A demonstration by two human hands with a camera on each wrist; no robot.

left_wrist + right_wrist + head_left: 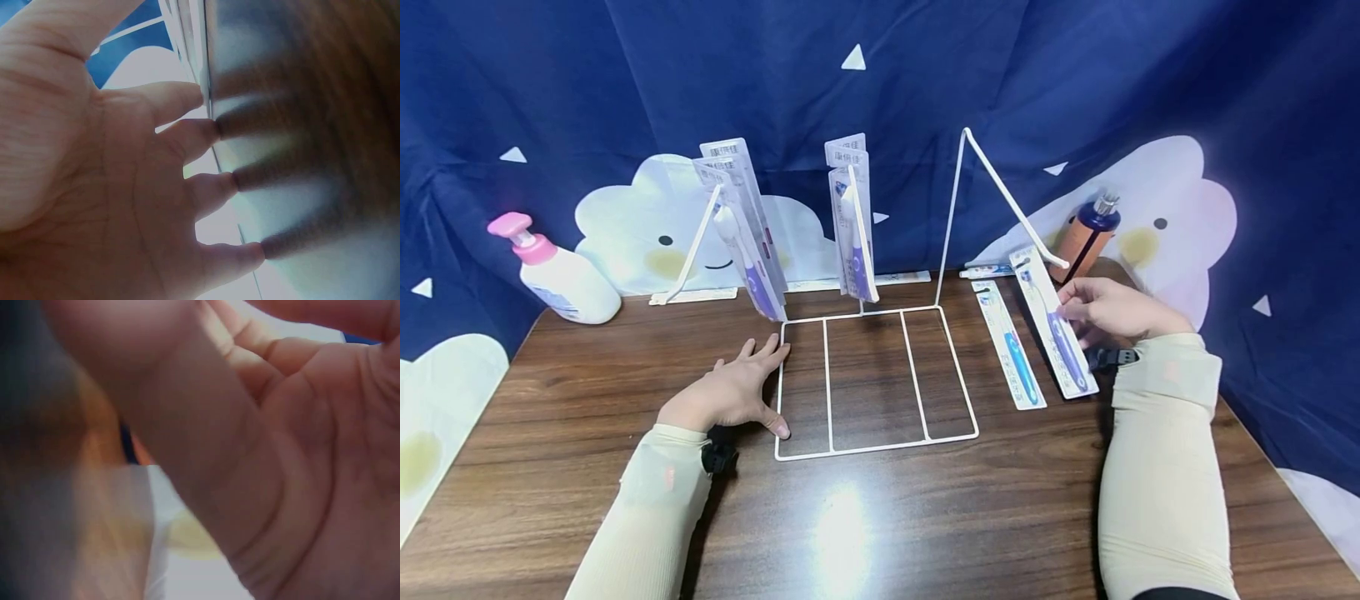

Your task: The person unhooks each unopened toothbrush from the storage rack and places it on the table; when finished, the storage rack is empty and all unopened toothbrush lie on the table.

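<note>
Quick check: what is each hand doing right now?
Left hand: open, flat on the table beside the white wire rack.
Right hand: pinching a packaged toothbrush.

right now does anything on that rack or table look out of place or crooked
Mostly tidy. The white wire rack has packaged toothbrushes on its left and middle hooks, but the right hook is bare. One toothbrush pack lies flat on the table; the right hand pinches another. The left hand presses beside the rack's base.

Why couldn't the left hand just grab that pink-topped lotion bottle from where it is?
It probably could: the left hand rests flat beside the wire rack, and only bare table lies between it and the lotion bottle.
</note>
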